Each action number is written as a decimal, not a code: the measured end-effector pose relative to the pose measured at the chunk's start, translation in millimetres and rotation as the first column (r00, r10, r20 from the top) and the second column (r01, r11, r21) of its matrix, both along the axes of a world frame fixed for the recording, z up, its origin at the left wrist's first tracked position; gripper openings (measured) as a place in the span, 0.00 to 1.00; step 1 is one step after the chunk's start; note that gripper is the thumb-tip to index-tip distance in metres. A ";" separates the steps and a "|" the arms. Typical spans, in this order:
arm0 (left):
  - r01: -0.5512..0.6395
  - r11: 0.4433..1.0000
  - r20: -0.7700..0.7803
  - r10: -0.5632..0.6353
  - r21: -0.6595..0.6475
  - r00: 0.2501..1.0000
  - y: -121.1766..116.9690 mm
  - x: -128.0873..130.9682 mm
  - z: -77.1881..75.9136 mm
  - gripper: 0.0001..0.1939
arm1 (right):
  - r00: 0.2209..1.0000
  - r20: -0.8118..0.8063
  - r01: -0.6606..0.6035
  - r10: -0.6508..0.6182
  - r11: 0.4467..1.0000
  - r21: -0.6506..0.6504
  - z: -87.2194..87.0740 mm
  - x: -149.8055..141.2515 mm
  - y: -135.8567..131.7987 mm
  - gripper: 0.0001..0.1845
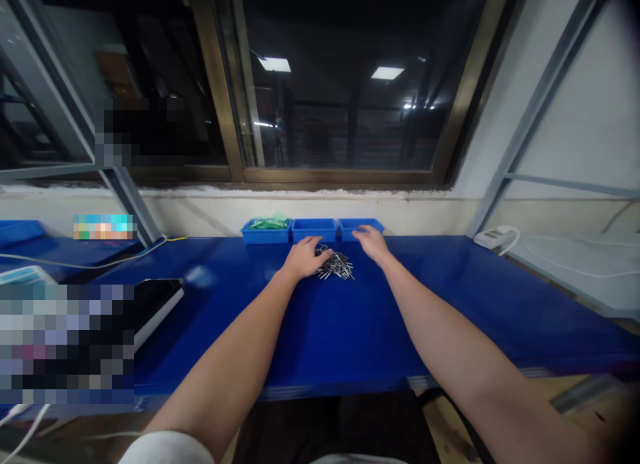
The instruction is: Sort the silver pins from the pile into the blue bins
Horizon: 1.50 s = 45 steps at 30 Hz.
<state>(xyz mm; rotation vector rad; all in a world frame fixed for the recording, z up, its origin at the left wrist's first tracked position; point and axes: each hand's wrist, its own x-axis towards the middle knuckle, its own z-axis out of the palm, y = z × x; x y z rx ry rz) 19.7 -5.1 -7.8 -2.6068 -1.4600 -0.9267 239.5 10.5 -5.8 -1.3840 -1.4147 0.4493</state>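
A: Where does the loose stock lie?
B: The pile of thin metal pieces lies on the blue tabletop, between your hands and in front of the bins. The pieces point in many directions and overlap.

A: What is the position of your left hand?
B: At the left edge of the pile. The thumb stands wide of the fingers and extends over the pieces. No grasped piece can be made out; contact beneath the palm cannot be determined.

A: And your right hand?
B: At the right bin, with the fingertips over its near side. The gap between thumb and fingers looks narrow. Whether a piece is held there, you cannot tell from this view.

A: How should you handle such pieces?
B: Use light fingertip pressure; the pieces are slender and likely to roll or snag on one another. Steady the pile's edge with your left hand without pressing down. Lift your right fingertips over the bin rim, so that they do not nudge it.

A: Which neighbouring items need care?
B: The middle bin, just beyond your left fingers, and the left bin, which holds green packets. Limit sideways sweeps of the wrist near both.
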 end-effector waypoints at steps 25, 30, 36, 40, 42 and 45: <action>0.050 0.971 -0.148 -0.086 -0.232 0.985 -1.4 0.8 -7.2 0.38 | 0.798 0.583 -0.140 0.156 0.987 -0.072 -10.4 -32.1 -16.7 0.09; 0.093 0.995 -0.088 -0.095 -0.030 0.992 -3.7 3.6 0.1 0.27 | 0.804 0.587 -0.100 0.100 0.994 -0.032 -4.1 -30.5 -18.9 0.10; 0.172 0.980 -0.061 -0.166 0.101 0.984 -5.4 4.9 7.9 0.13 | 0.884 0.457 -0.116 0.096 0.993 0.016 2.4 -38.6 -22.3 0.10; 0.156 0.979 -0.054 -0.150 0.130 0.987 -7.1 5.8 10.7 0.13 | 0.954 0.259 -0.165 0.154 0.986 0.022 4.0 -44.1 -22.5 0.08; 0.136 0.981 -0.054 -0.130 0.140 0.990 -7.5 6.2 11.6 0.13 | 0.970 0.101 -0.224 0.222 0.974 0.017 4.5 -45.6 -23.1 0.07; 0.133 0.981 -0.058 -0.126 0.141 0.990 -8.2 6.8 12.7 0.13 | 0.937 -0.091 -0.335 0.337 0.941 0.043 6.6 -46.6 -26.2 0.08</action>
